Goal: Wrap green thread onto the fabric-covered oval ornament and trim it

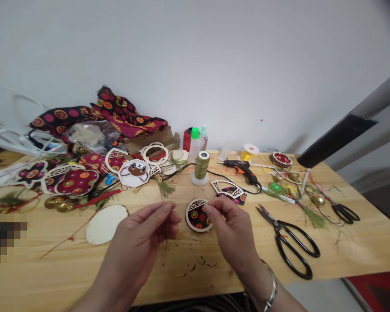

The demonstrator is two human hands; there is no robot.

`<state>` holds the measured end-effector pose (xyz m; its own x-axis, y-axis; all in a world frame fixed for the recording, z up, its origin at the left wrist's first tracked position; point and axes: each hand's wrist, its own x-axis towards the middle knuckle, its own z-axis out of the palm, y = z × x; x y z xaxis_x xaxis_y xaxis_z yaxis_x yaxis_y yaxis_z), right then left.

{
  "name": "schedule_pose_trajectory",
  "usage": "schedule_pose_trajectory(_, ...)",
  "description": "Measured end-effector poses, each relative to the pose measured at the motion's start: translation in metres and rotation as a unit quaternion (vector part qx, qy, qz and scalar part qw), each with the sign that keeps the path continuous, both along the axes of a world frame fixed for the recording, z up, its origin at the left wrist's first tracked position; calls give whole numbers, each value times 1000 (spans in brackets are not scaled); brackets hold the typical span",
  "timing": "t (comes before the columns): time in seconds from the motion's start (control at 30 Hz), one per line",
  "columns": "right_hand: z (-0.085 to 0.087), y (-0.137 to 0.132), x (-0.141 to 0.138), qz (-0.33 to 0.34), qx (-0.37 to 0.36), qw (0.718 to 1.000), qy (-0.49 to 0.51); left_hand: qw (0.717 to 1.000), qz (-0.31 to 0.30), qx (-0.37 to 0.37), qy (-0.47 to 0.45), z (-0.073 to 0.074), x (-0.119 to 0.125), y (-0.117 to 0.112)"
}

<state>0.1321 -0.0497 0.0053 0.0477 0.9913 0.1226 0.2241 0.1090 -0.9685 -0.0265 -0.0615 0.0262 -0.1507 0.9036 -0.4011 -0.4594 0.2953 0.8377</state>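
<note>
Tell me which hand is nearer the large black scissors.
Right. The right hand is just left of the large black scissors, not touching them; the left hand is farther left, beyond the right hand.

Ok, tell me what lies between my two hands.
In the head view, the round ornament shows between your left hand and right hand, its edge partly hidden by the right; dark scraps dot the wood nearer you.
</note>
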Motion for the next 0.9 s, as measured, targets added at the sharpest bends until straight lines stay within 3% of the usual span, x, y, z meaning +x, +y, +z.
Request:
schedule_pose_trajectory(0.17,-1,-5,-1,-32,121,989,-79,997,-60,-26,-32,-6,11,-3)
schedule_pose_trajectory(0.27,-5,-13,-5,-12,170,979,-108,996,-59,-9,-68,-4,13,0)
schedule_pose_trajectory(0.6,-12,-22,-10,44,168,979,-111,995,-32,35,-90,-9,13,1)
schedule_pose_trajectory(0.7,-5,-15,-3,34,124,990,-58,996,-38,42,-64,-11,13,-1)
schedule_pose_trajectory(0.8,2,-5,3,45,-4,998,41,996,-72,57,-20,-12,13,-3)
schedule_pose_trajectory(0.9,6,4,6,90,-150,971,166,990,-121,71,34,-14,14,-4)
